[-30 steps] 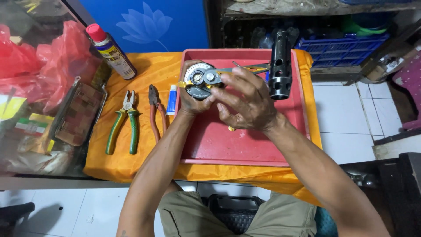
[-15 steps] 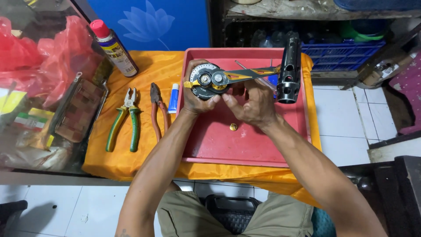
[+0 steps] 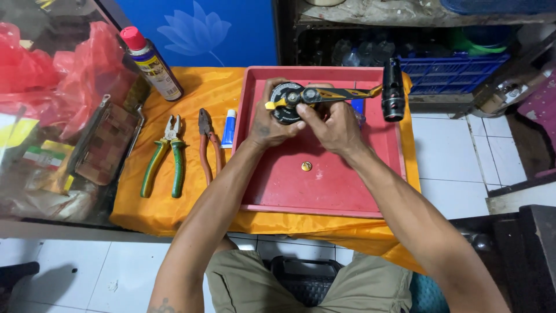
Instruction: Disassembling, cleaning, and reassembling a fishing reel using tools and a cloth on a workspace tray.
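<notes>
Fishing reel (image 3: 288, 102) — gripped by both hands (image 3: 267, 124) — above red tray (image 3: 324, 185).

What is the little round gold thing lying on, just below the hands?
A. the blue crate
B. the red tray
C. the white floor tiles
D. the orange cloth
B: the small gold round piece lies on the bare floor of the red tray, below the left hand and the right hand, which hold a round black part above it.

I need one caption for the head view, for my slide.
Both hands, left hand and right hand, hold a fishing reel over a red tray.
</notes>
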